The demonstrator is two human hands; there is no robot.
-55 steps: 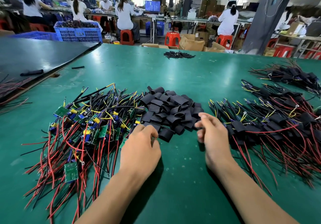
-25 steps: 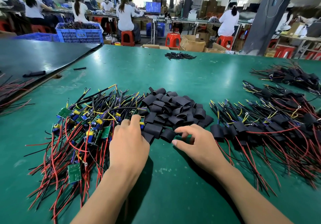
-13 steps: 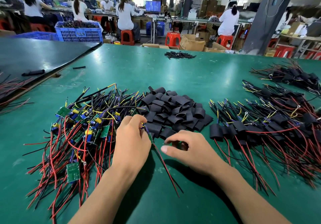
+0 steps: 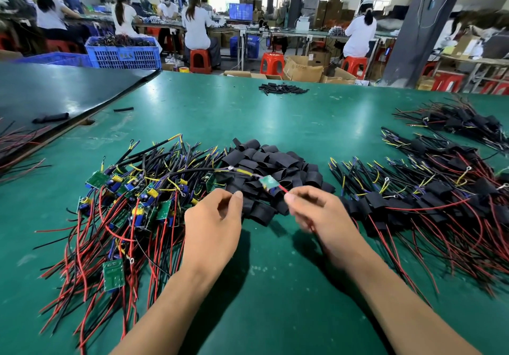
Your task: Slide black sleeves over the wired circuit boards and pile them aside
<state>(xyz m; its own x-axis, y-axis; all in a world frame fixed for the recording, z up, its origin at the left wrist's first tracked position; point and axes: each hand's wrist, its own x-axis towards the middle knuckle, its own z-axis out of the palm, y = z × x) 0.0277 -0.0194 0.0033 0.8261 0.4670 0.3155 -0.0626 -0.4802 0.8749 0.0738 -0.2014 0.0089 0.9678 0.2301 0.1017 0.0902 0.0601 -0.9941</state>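
Observation:
A pile of bare green circuit boards [image 4: 132,197] with red, black and yellow wires lies at the left of the green table [image 4: 275,285]. Loose black sleeves [image 4: 275,161] are heaped in the middle. Sleeved boards [image 4: 427,197] are piled at the right. My right hand [image 4: 322,217] pinches the red wires of one circuit board [image 4: 268,182], which hangs just above the sleeve heap, its black and yellow leads trailing left. My left hand [image 4: 214,225] hovers beside the heap with thumb and fingers loosely curled and a gap between them, nothing seen in it.
A second pile of sleeved boards [image 4: 462,120] lies at the far right, and a small heap of black tubing [image 4: 283,88] near the far edge. A dark panel [image 4: 55,90] covers the left rear. Blue crates [image 4: 124,54], red stools and seated workers lie beyond the table.
My left hand has let go of the board's wires. My right hand has taken the board by its red wires and lifted it over the sleeve heap.

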